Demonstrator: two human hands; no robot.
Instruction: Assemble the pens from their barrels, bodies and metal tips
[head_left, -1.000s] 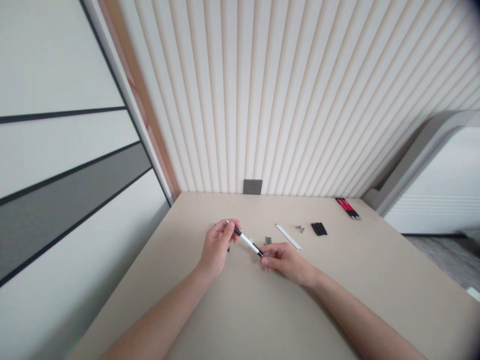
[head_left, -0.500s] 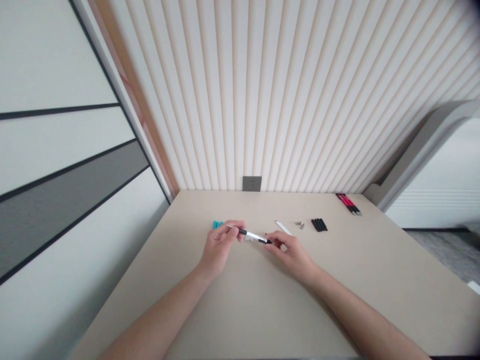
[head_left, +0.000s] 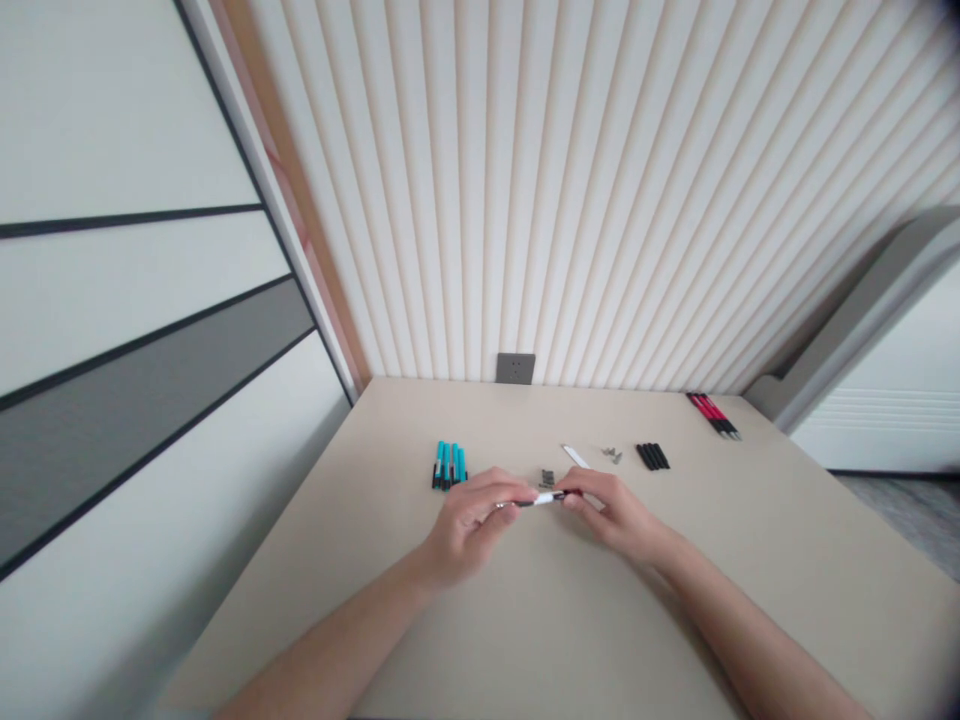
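Note:
Both of my hands meet over the middle of the beige table (head_left: 585, 620). My left hand (head_left: 476, 525) is closed around one end of a thin black and white pen (head_left: 541, 498). My right hand (head_left: 611, 510) pinches the pen's other end between fingertips. The pen lies almost level between the two hands, just above the tabletop. Part of it is hidden inside my left fingers.
Several teal pens (head_left: 448, 464) lie side by side left of my hands. Behind them are small dark parts (head_left: 547, 477), a white strip (head_left: 575, 456), small metal bits (head_left: 612, 455), black caps (head_left: 652, 456) and red-black pens (head_left: 714, 414). A grey wall socket (head_left: 515, 368) sits at the table's back.
The pen has turned from slanted to nearly level and my hands have drawn closer together on it. The view shifted, and the teal pens now show beside my left hand.

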